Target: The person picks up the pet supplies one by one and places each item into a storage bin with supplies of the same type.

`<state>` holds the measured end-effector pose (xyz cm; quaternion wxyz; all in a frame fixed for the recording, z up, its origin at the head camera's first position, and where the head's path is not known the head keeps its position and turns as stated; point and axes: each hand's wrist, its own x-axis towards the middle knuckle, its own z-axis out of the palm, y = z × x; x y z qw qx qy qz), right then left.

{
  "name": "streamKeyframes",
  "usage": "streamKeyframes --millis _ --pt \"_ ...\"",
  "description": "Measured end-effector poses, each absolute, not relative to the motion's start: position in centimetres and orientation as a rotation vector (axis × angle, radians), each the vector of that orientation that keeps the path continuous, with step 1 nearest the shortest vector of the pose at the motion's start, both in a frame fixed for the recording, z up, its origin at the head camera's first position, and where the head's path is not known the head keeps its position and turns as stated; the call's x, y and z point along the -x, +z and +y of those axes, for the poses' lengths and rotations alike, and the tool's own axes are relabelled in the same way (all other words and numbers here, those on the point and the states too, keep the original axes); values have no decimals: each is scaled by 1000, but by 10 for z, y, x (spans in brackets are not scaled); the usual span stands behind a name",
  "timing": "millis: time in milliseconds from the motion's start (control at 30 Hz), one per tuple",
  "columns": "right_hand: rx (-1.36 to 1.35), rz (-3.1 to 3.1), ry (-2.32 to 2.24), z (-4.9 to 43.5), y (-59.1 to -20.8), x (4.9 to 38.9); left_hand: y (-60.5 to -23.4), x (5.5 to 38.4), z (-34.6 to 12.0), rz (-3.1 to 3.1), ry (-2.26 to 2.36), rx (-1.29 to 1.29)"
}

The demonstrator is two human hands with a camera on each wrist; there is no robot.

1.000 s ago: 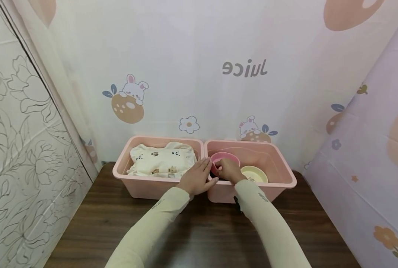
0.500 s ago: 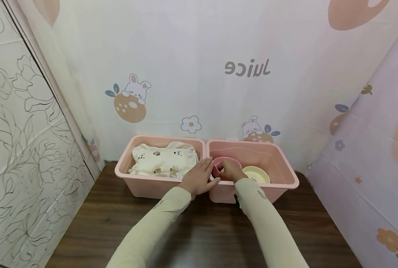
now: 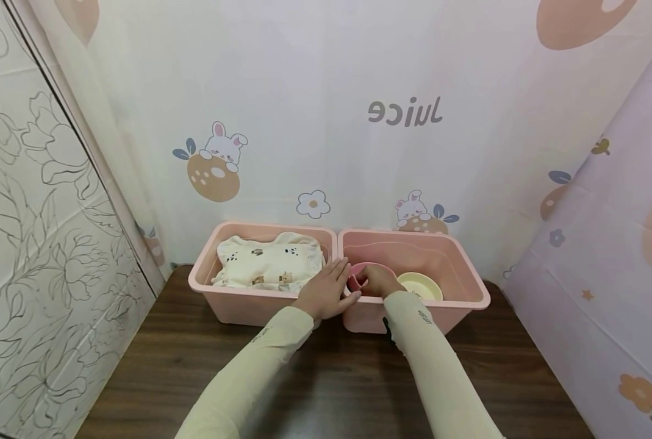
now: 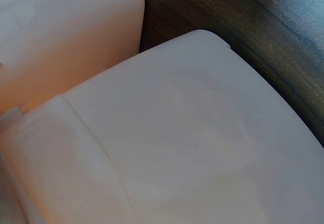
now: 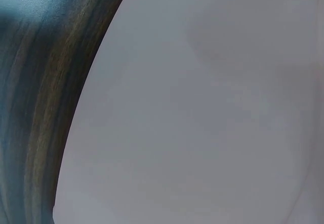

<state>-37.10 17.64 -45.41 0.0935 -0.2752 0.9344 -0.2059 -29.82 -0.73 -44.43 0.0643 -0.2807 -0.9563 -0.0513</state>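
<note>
In the head view my right hand (image 3: 379,281) reaches into the right pink bin (image 3: 441,311). Its curled fingers grip the near-left side of a deep pink bowl (image 3: 361,266), partly hidden behind the hand. My left hand (image 3: 326,291) lies with fingers extended over the rims where both bins meet, beside the bowl. A pale yellow bowl (image 3: 421,284) sits in the right bin, right of the pink one. The left pink bin (image 3: 249,306) holds cream fabric (image 3: 271,261) with small animal prints. Neither wrist view shows a hand; smooth bin walls (image 4: 187,107) fill most of them.
Both bins stand side by side on a dark wooden table (image 3: 326,390), close to the printed curtain (image 3: 315,140) behind. Patterned cloth panels close in the left and right sides. A small dark object (image 3: 388,332) shows by my right wrist.
My right hand has lowered the pink bowl slightly into the right bin. The left hand stays at the rims. The head view has shifted a little.
</note>
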Motion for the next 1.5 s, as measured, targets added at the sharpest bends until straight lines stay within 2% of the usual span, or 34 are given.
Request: streamKeyframes --millis 1167,1500 --pt "871 2765 -516 176 -456 367 -448 298 -7 -2872 -184 839" --pt "812 2763 -545 176 -455 367 -446 299 -7 -2867 -160 846"
